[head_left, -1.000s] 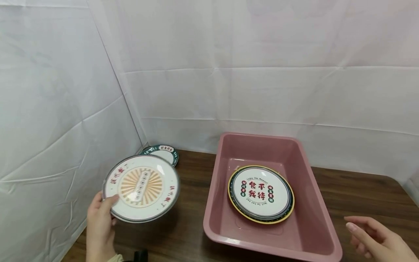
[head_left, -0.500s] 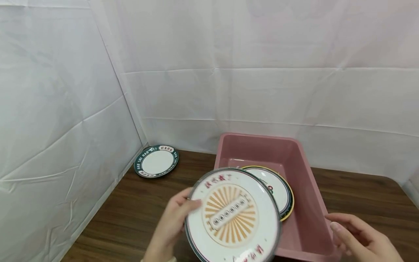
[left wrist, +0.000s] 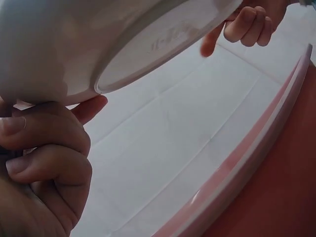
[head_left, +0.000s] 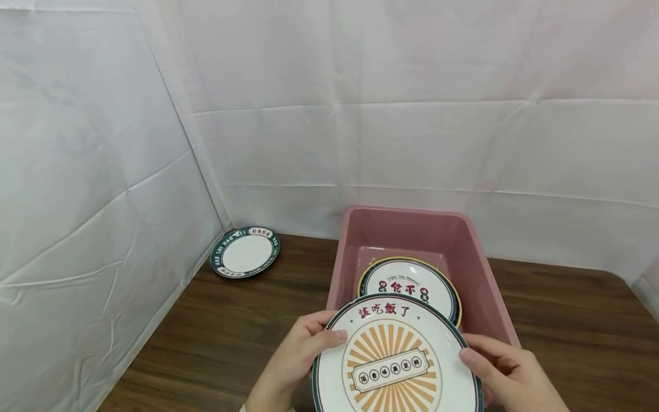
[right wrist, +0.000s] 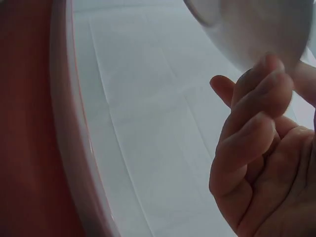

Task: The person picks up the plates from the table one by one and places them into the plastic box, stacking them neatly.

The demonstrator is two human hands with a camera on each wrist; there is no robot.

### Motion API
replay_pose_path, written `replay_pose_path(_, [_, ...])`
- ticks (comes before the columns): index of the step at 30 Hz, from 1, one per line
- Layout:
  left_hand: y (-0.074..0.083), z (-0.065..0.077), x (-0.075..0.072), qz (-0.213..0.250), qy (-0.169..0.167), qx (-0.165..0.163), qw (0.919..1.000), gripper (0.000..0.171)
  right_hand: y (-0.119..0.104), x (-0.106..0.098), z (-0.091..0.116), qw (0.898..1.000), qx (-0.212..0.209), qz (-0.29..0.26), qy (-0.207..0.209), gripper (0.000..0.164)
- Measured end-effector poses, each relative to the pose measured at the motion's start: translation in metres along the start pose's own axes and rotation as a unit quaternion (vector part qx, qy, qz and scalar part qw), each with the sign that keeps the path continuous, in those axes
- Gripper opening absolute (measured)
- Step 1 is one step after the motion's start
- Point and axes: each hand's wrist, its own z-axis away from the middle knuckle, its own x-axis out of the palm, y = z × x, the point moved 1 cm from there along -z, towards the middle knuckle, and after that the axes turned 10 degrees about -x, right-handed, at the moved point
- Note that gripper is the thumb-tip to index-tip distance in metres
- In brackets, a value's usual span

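A white plate (head_left: 396, 329) with a dark green rim line, red characters and an orange sunburst hangs tilted over the near part of a pink plastic tub (head_left: 412, 226). My left hand (head_left: 301, 355) grips its left edge, thumb on top and fingers underneath. At the opposite edge, my right hand (head_left: 507, 372) pinches it the same way. The left wrist view shows the plate's pale underside (left wrist: 148, 49) above the tub rim (left wrist: 247, 168). Inside the tub lie stacked plates (head_left: 412, 277), the top one white with red characters, partly hidden by the held plate.
A green-rimmed plate (head_left: 246, 254) lies on the dark wooden table (head_left: 206, 332) at the back left, close to the corner. White cloth (head_left: 422, 149) hangs behind the table and along its left side.
My left hand has carried the sunburst plate from the left across to the tub, uncovering the green-rimmed plate. The right hand has come in from the right and taken its other edge.
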Motion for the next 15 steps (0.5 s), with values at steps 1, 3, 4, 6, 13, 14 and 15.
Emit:
replay_pose_path(1, [0.0,0.0,0.0,0.002,-0.004,0.004,1.0,0.034,0.0,0.002,0.0,1.0,0.002,-0.026,-0.009,0.04])
replay_pose_path(3, [-0.001,0.0,0.0,0.005,-0.006,0.008,0.9999,0.035,-0.001,0.007,-0.001,1.0,-0.012,-0.006,-0.009,0.038])
replay_pose_path(4, [-0.001,0.0,0.0,0.005,-0.004,0.009,0.9999,0.035,-0.002,0.009,-0.002,1.0,-0.014,-0.008,-0.011,0.037])
replay_pose_path(6, [-0.002,-0.001,0.0,0.001,0.005,0.004,1.0,0.036,-0.003,0.012,-0.002,1.0,-0.014,-0.002,-0.005,0.034])
replay_pose_path(13, [-0.005,-0.004,0.002,-0.024,0.033,-0.013,0.9991,0.038,-0.014,0.02,-0.007,0.99,-0.013,0.062,0.124,0.021])
replay_pose_path(14, [-0.005,-0.003,0.002,-0.025,0.038,-0.014,0.9989,0.039,-0.015,0.021,-0.007,0.986,-0.016,0.07,0.148,0.02])
replay_pose_path(15, [-0.005,-0.003,0.002,-0.024,0.042,-0.013,0.9987,0.04,-0.016,0.022,-0.008,0.984,-0.016,0.061,0.17,0.02])
